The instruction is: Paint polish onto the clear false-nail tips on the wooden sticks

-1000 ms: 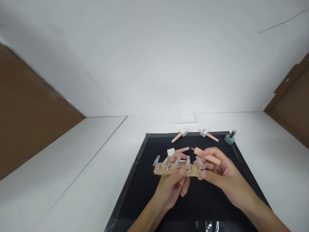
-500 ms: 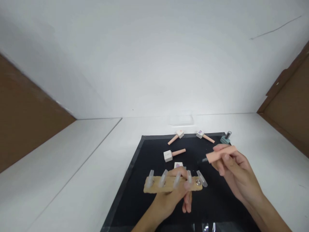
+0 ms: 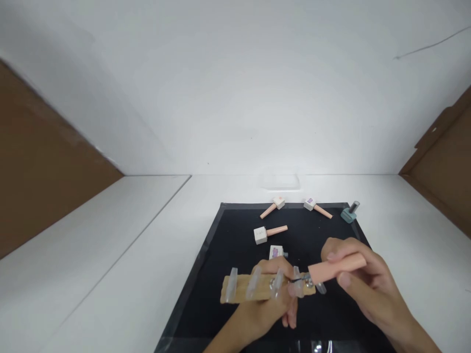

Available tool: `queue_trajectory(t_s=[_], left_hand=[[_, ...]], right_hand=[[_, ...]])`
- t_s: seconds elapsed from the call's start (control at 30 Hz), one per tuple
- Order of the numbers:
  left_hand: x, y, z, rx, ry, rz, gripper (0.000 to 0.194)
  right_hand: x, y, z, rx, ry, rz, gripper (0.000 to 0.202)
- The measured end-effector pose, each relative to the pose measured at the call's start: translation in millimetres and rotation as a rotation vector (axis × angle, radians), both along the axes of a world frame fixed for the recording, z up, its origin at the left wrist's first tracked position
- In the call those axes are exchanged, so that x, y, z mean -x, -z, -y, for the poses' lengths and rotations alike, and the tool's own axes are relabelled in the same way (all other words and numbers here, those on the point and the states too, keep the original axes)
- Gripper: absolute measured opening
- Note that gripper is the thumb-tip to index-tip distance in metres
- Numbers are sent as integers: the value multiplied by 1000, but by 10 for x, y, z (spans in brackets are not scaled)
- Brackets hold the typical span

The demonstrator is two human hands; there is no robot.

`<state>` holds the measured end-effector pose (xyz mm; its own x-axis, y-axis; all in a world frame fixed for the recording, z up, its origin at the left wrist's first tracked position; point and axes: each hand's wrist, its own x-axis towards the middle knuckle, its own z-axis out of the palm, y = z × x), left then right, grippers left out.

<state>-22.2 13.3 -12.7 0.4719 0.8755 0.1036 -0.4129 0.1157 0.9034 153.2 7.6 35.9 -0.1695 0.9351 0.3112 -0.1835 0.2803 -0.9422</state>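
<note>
My left hand (image 3: 267,304) grips a wooden strip (image 3: 239,288) that carries several clear false nail tips (image 3: 253,283) in a row. The thumb lies over the strip's right part, with the fingers behind and below it. In my right hand (image 3: 371,284) is a nail polish brush (image 3: 336,268) with a peach cap, held between thumb and fingers. Its dark bristles point left and meet one of the right-hand nail tips (image 3: 297,282), as far as I can see. Just beyond my left hand lies a white nail polish bottle (image 3: 275,252) with a purple print, its cap off.
On the black mat (image 3: 206,289) lie more white bottles with peach caps: one in the middle (image 3: 260,235), one at the back (image 3: 278,202), another back right (image 3: 309,204). A teal bottle (image 3: 348,214) stands at the mat's right corner. Behind sits a clear tray (image 3: 281,182).
My right hand has brought the brush down and left, from beside the strip onto the nail tips. My left hand still holds the strip. The whole view has shifted slightly.
</note>
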Motion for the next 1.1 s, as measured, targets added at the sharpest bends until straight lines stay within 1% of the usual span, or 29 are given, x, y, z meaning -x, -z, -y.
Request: queue_trajectory(t_s=[0.17,0.27,0.37,0.47,0.57,0.63,0.8,0.87,0.93,1.1], left_hand=[[10,-29,4,22,-30,-1,32],[18,-38,-4,24,-40,1,32],[34,-17,-13,27,-24,3,32],[45,16,-17,30,-12,12,31],[35,38,-20,46,-29,42,29],[22,44,-22,61,-46,51,28],[28,64,-9,49,-86,31,29],[45,77,1,53,-101,-8,31],[58,83,7,47,-98,-47,34],[48,42,2,49,-96,-59,36]], right_hand=[[4,-61,-12,-65,-65,71,8],[7,-90,-33,-124,-58,121,12],[12,-73,-32,-172,-1,144,13],[14,-41,-13,-160,59,133,11],[14,-45,4,-172,67,120,11],[18,-71,12,-221,82,153,13],[70,-138,41,-420,240,353,13],[94,-148,53,-482,264,399,22],[109,-156,59,-523,256,428,29],[106,-190,56,-610,214,489,39]])
